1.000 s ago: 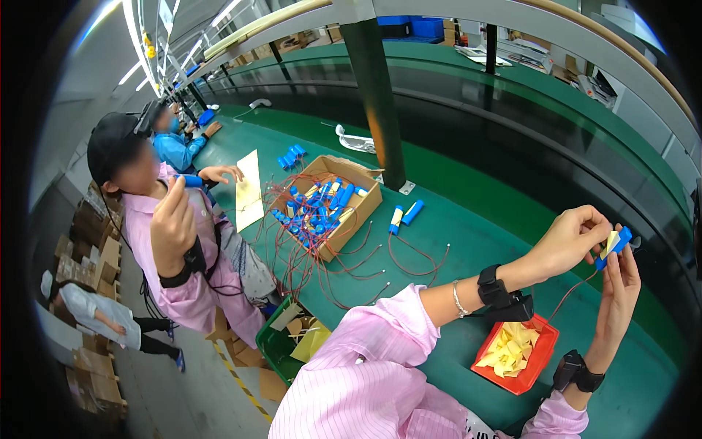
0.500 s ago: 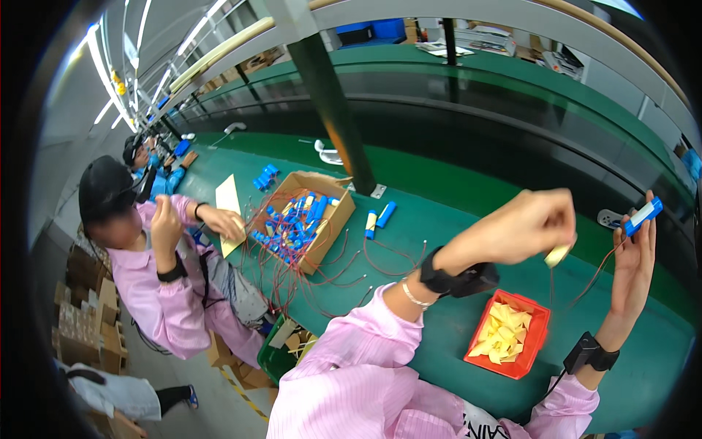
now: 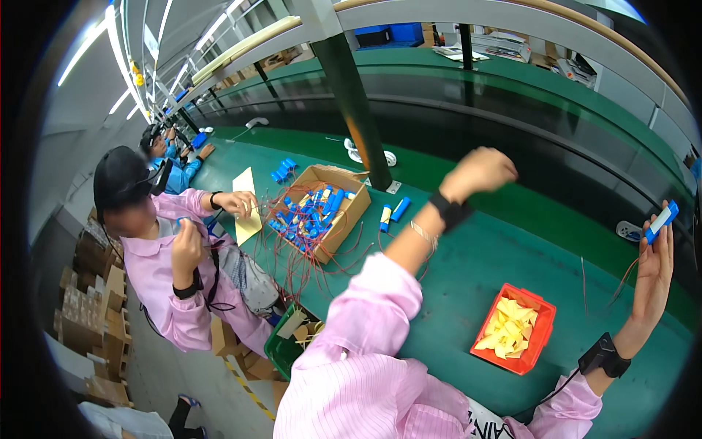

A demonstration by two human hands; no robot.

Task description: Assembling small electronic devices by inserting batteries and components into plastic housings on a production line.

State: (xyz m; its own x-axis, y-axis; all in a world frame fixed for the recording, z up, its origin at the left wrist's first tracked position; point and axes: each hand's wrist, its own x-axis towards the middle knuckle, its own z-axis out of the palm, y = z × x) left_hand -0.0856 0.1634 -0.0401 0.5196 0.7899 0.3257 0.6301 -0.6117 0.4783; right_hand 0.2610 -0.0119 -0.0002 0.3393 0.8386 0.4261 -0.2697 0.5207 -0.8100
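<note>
In my right hand (image 3: 654, 274), at the far right, is a blue cylindrical battery (image 3: 662, 222) with a pale label, gripped at the fingertips. A thin red wire (image 3: 627, 276) hangs from it. My left hand (image 3: 479, 173) is raised over the far side of the table, its fingers curled and slightly blurred; whatever it may hold is hidden. Between my arms stands a red tray (image 3: 543, 338) of cut yellow paper pieces (image 3: 510, 327). Two blue batteries, one with a yellow face (image 3: 385, 218) and one plain (image 3: 401, 209), lie left of my left hand.
A cardboard box (image 3: 346, 228) of wired blue batteries stands on the green table (image 3: 446, 293), wires spilling over its edge. A co-worker in pink (image 3: 164, 293) sits at left by a yellow sheet (image 3: 247, 207). A post (image 3: 353, 110) rises behind the box.
My left hand has moved left and away from the battery in my right hand. The yellow piece seen at its fingers is out of sight. The whole view has shifted slightly.
</note>
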